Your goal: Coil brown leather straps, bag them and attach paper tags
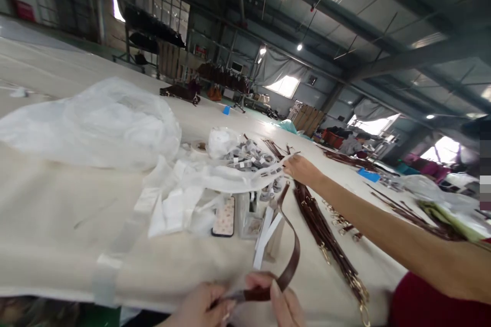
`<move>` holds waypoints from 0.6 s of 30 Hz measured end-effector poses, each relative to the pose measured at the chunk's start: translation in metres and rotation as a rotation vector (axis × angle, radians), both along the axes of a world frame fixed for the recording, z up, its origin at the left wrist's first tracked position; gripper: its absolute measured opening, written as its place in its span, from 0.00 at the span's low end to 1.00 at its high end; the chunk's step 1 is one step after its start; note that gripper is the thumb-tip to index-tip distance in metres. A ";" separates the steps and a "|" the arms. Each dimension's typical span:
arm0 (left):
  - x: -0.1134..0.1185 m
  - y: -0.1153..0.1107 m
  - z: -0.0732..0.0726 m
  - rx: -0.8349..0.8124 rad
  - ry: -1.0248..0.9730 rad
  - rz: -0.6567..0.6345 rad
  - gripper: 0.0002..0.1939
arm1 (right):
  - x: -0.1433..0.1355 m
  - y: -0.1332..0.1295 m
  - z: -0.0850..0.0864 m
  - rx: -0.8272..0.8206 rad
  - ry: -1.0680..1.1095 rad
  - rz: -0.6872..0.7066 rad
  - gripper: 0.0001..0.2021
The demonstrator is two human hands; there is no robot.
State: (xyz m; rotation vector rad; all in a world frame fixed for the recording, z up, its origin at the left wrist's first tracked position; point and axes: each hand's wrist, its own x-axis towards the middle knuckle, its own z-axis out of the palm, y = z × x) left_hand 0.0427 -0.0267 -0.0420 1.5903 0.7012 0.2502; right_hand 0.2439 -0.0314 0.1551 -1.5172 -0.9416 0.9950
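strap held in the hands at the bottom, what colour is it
The strap is dark reddish brown, best seen in the head view.

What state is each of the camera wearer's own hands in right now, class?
Left hand: closed, holding the brown strap.
Right hand: closed, holding the same strap.

Dark beams (414, 58) cross the ceiling (368, 2); windows (285, 86) glare; small lamps (299, 47) glow.

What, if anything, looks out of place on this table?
What looks like a patterned phone lies beside rumpled white sheeting, an odd personal item on a work table. Nothing looks spilled; blur stops me judging fine damage on the brown strap being held.
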 end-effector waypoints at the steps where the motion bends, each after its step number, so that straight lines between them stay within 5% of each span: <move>1: -0.003 -0.001 0.004 0.008 -0.019 -0.015 0.41 | -0.011 -0.029 -0.027 -0.038 -0.006 -0.005 0.11; 4: -0.011 -0.002 0.024 0.029 -0.128 -0.120 0.41 | -0.031 -0.089 -0.098 0.066 -0.115 -0.249 0.28; 7: -0.013 -0.004 0.039 0.058 -0.197 -0.140 0.41 | -0.037 -0.100 -0.139 0.056 -0.124 -0.131 0.29; 11: -0.009 -0.007 0.039 0.050 -0.259 -0.143 0.40 | -0.037 -0.086 -0.154 0.007 -0.042 0.105 0.24; 15: -0.008 -0.010 0.028 0.016 -0.070 -0.208 0.39 | -0.006 -0.083 -0.146 0.217 0.274 -0.200 0.22; 18: -0.007 -0.012 0.024 0.111 -0.045 -0.174 0.40 | 0.012 -0.085 -0.150 0.286 0.232 -0.418 0.22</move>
